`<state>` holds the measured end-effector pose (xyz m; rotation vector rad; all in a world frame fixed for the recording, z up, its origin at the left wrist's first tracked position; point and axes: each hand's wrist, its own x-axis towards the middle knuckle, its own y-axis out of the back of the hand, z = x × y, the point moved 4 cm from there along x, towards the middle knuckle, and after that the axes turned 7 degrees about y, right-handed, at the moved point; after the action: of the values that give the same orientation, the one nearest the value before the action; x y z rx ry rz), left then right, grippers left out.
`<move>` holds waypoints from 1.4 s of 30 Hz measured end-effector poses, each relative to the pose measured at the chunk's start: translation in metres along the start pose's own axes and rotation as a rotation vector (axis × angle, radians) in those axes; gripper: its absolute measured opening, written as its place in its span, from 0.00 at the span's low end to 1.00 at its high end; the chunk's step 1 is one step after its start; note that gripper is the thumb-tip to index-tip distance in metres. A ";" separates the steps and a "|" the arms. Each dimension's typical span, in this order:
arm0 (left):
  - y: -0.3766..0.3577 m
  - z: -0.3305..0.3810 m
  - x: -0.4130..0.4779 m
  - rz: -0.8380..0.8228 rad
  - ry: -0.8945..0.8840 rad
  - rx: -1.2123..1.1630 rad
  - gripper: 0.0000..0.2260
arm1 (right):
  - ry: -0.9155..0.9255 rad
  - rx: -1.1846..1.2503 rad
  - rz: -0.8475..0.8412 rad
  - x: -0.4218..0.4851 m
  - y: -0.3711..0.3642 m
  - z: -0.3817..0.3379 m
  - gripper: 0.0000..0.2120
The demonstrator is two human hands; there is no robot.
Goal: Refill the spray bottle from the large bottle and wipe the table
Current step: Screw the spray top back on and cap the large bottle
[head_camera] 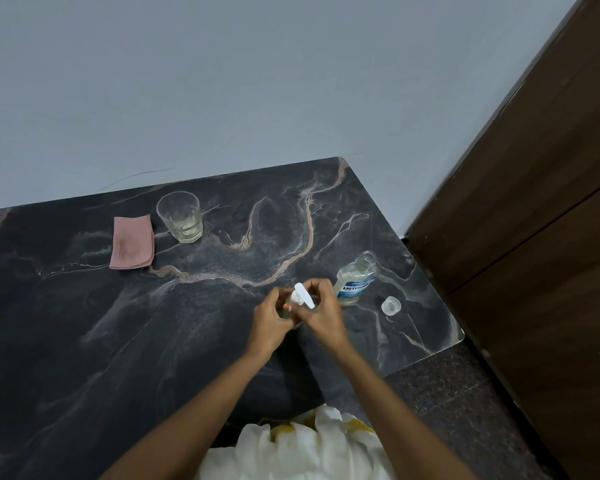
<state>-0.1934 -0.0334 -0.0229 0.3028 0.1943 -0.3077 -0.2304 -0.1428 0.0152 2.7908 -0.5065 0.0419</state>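
Observation:
A small clear spray bottle with a white spray head (302, 296) stands on the dark marble table (136, 341), mostly hidden by my hands. My left hand (270, 317) grips its body. My right hand (321, 311) is closed around the white head. Just to the right stands the large clear bottle (355, 278) with a blue label, its neck open. Its clear cap (391, 305) lies on the table further right. A folded pink cloth (132, 243) lies at the back left.
A clear drinking glass (181, 216) with a little liquid stands beside the pink cloth. The table's right edge and rounded corner (459, 336) are close to the cap. A dark wooden door (534, 202) rises on the right, a grey wall behind.

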 end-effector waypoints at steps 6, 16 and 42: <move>0.000 0.002 -0.001 -0.008 -0.002 -0.040 0.17 | 0.091 0.007 -0.282 0.005 0.009 -0.009 0.16; 0.001 0.008 -0.004 -0.001 0.006 -0.034 0.16 | -0.036 -0.039 -0.058 0.004 0.001 -0.005 0.12; 0.007 0.013 -0.010 -0.086 0.014 -0.034 0.23 | 0.022 -0.151 -0.021 -0.001 0.003 -0.001 0.15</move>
<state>-0.1989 -0.0285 -0.0064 0.2631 0.2269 -0.3869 -0.2320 -0.1449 0.0166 2.6445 -0.4545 0.0287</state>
